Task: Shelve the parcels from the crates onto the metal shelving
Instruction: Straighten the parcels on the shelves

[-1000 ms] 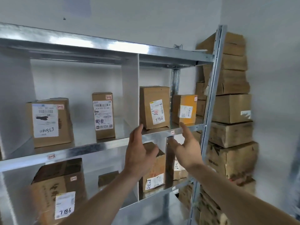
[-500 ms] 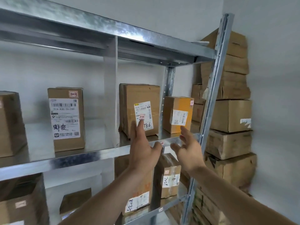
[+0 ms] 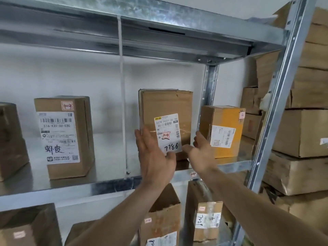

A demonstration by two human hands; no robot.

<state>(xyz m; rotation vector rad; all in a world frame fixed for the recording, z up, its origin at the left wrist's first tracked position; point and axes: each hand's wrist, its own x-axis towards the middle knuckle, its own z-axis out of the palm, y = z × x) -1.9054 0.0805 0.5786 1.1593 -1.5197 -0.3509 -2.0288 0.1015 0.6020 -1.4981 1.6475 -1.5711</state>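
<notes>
Box 7786 (image 3: 166,121) stands upright on shelf (image 3: 230,167), near its front edge; left hand (image 3: 156,157) and right hand (image 3: 200,153) flank it, fingers straight, gripping nothing (contact unclear); risk: uneven push topples it against orange box (image 3: 223,132)

The metal shelving (image 3: 221,168) is finished in mottled silver-grey, and a plain white wall (image 3: 71,82) is seen behind it. The upright parcel (image 3: 166,107) is brown cardboard with a white label (image 3: 167,134) printed with black barcodes, a small red-marked sticker and the black handwritten number 7786; the parcel beside it (image 3: 223,118) is yellow-orange with a white label. The left parcel (image 3: 62,137) is brown with a white barcoded label and black handwriting, and the stacked cartons (image 3: 301,132) are dull brown.
</notes>
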